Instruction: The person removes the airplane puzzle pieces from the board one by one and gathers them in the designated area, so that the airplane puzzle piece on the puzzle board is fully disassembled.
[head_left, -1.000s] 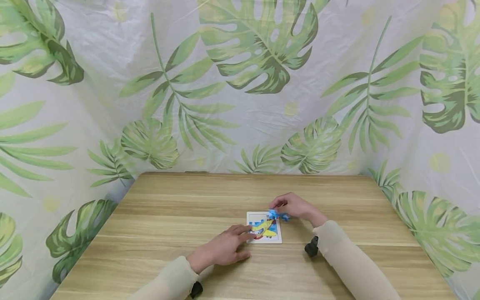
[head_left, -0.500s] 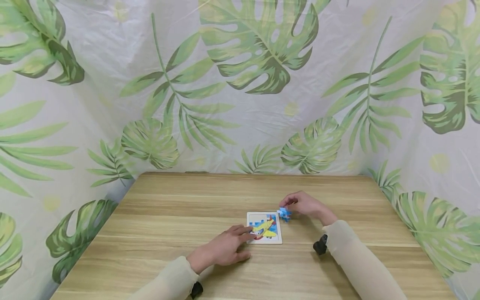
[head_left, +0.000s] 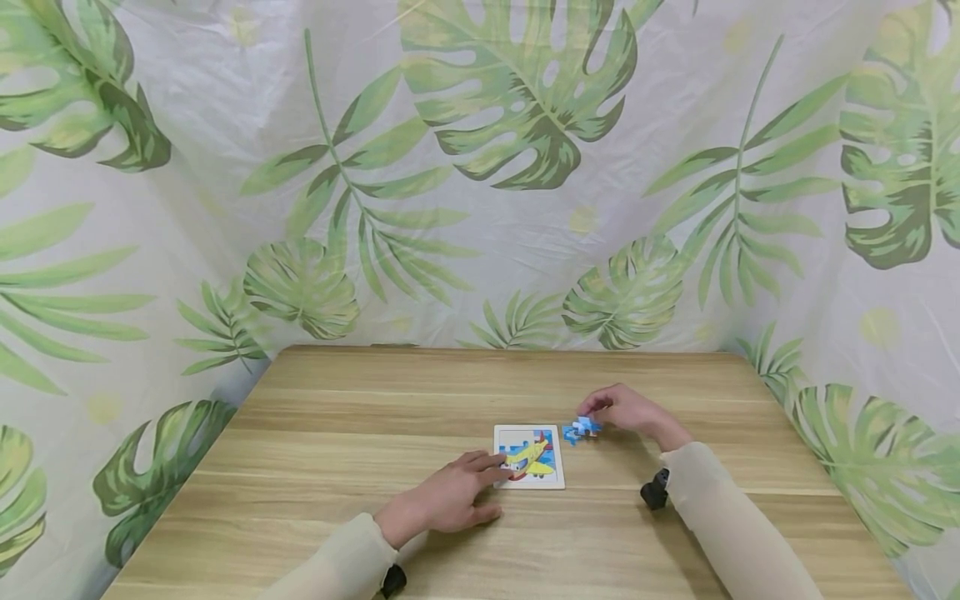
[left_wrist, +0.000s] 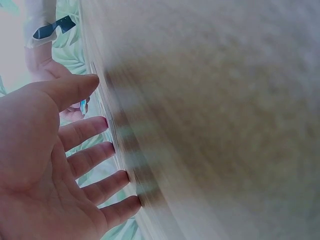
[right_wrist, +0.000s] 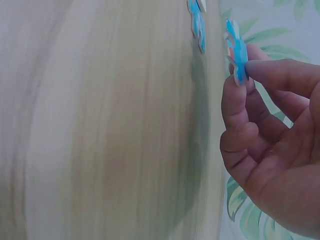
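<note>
From the head view, my right hand (head_left: 632, 412) had come away from the far right corner of the puzzle board (head_left: 513, 437) and out to the right, taking a blue piece (head_left: 586, 426) with it. It now pinched that piece by the loose piece (head_left: 570, 435), which lay on the counter (head_left: 337, 425) just right of the board. I judged from this that the held piece had not gone in, and that the pale patch at the board's far left still wanted filling. My left hand (head_left: 448, 493) had stayed put, fingertips on the board's near left part, steadying it, I thought.

In the left wrist view, my left fingers were straight and spread, gripping nothing; the board was too edge-on and blurred there to make out with confidence.

In the right wrist view, my thumb and fingertips closed narrowly on the piece, held clear of the counter, with the loose piece off to its left.
</note>
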